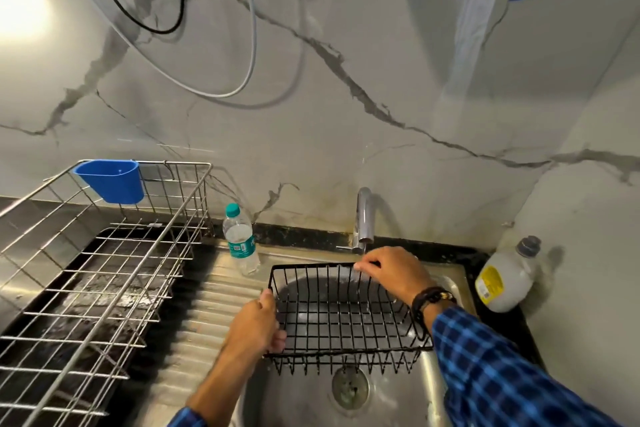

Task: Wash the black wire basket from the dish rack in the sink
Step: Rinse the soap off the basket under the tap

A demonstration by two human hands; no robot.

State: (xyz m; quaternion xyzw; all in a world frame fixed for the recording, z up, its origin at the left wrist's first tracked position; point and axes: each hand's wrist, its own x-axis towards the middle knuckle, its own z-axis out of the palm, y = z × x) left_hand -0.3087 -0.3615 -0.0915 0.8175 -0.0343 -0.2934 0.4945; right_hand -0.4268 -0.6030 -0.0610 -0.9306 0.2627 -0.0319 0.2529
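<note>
While it hangs over sink (pixel 433 392) | black wire basket (pixel 346 317) | fingers (pixel 367 263) clasp rims

A bright light glows at the far left and washes the grey marble wall (pixel 346 149) white. The shiny steel sink (pixel 401 399) has soft glare. The silver wire dish rack (pixel 107 288), near left, looks blurry. Lines bend at the corners.

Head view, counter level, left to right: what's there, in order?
In order: silver wire dish rack → clear plastic water bottle with teal cap → black wire basket → white plastic jug with yellow label.
</note>
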